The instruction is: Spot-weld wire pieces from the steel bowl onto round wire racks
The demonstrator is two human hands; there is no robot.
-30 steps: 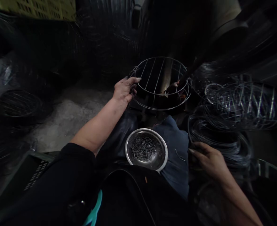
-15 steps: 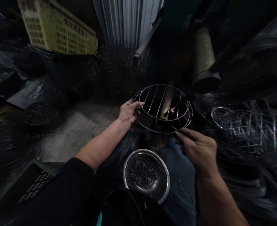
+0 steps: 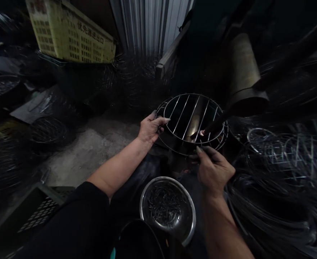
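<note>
A round wire cage (image 3: 193,124) of parallel silver rods and rings stands tilted in front of me. My left hand (image 3: 150,129) grips its left rim. My right hand (image 3: 213,171) is at the cage's lower rim, with thumb and fingers pinched close together. Whether they hold a thin wire piece is too small to tell. Below the hands, a steel bowl (image 3: 167,210) on my lap holds several small bent wire clips (image 3: 163,205). A dark rod (image 3: 213,124) with a glowing tip reaches into the cage from the upper right.
Coils of dark wire (image 3: 271,205) pile up at right, beside a brass-coloured cylinder (image 3: 244,75). Dark wire baskets (image 3: 49,131) lie on the concrete floor (image 3: 88,154) at left. A yellow crate (image 3: 72,32) and corrugated metal sheeting (image 3: 150,25) stand behind.
My right hand has moved up from the wire coils to the cage's lower rim. My left hand stays on the cage. My view has tilted up, showing the crate and sheeting.
</note>
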